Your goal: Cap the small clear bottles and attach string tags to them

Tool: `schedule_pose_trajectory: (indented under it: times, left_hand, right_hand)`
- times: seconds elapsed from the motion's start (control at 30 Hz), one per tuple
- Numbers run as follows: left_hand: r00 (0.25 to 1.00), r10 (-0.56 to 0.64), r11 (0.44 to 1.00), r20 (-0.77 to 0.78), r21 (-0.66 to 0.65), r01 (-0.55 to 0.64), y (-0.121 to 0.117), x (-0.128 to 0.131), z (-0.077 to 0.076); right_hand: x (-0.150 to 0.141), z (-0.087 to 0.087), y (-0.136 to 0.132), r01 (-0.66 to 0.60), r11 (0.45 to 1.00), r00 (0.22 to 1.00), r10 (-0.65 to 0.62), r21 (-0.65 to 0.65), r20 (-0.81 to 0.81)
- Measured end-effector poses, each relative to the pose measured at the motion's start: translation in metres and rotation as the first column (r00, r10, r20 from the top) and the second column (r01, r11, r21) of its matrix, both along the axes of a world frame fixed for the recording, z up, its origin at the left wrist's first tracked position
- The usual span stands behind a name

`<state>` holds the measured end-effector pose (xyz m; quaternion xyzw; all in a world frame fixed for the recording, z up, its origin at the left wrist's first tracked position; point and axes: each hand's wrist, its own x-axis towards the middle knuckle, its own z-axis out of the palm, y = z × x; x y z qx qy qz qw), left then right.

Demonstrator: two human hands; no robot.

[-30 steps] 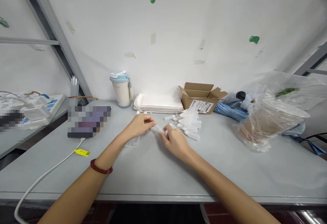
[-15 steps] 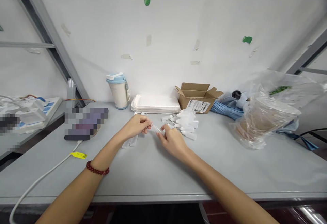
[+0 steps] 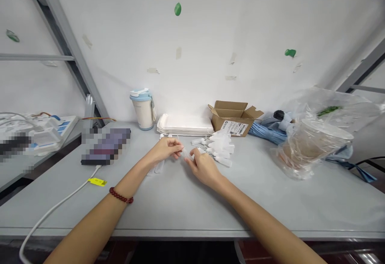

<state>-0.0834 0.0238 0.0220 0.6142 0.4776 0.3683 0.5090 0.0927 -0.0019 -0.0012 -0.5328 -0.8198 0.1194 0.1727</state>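
Observation:
My left hand point(image 3: 167, 149), with a dark red beaded bracelet point(image 3: 120, 195) at its wrist, pinches a small translucent plastic bottle point(image 3: 184, 153). My right hand point(image 3: 204, 167) is closed at the same bottle from the other side, thumb and forefinger on its end. A thin tip pokes up by the left fingertips; the fingers cover much of the bottle. Beneath and behind my left hand lie a few similar clear bottles point(image 3: 160, 167). Just past my right hand is a pile of several translucent bottles with white, narrow tips point(image 3: 221, 143).
Along the wall stand a lidded cup point(image 3: 143, 111), a stack of white packets point(image 3: 185, 124) and an open cardboard box point(image 3: 230, 119). A plastic-wrapped tub point(image 3: 314, 147) and blue cloth point(image 3: 267, 130) are at right. A phone point(image 3: 110, 145) with a white cable point(image 3: 57, 204) lies left on the grey table point(image 3: 180, 212).
The bottle between my hands has turned from lying nearly sideways to more upright, its thin tip now showing. Both hands keep their grip. The camera view has shifted slightly.

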Motion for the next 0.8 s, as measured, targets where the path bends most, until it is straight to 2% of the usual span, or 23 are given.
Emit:
schedule_pose_trajectory:
  times: [0.13, 0.47, 0.67, 0.8]
  left_hand:
    - [0.999, -0.032, 0.999, 0.012, 0.031, 0.032, -0.0019, 0.0008, 0.002]
    - [0.973, -0.195, 0.971, -0.122, 0.116, 0.209, -0.0062, 0.0033, 0.0057]
    - [0.977, -0.178, 0.97, -0.115, 0.147, 0.194, -0.0052, 0.0051, 0.0039]
    - [0.983, -0.153, 0.975, -0.1, 0.149, 0.167, -0.0018, 0.0027, 0.0006]
  right_hand:
    - [0.001, 0.0022, -0.001, -0.029, 1.0, 1.0, 0.029, -0.009, -0.012]
    - [0.0021, -0.0002, -0.0001, -0.06, 0.998, 0.998, 0.061, -0.019, 0.006]
    - [0.0022, -0.0009, -0.0004, -0.074, 0.995, 0.997, 0.074, -0.06, 0.003]
    - [0.005, -0.0038, 0.003, -0.116, 0.993, 0.993, 0.117, 0.016, -0.016]
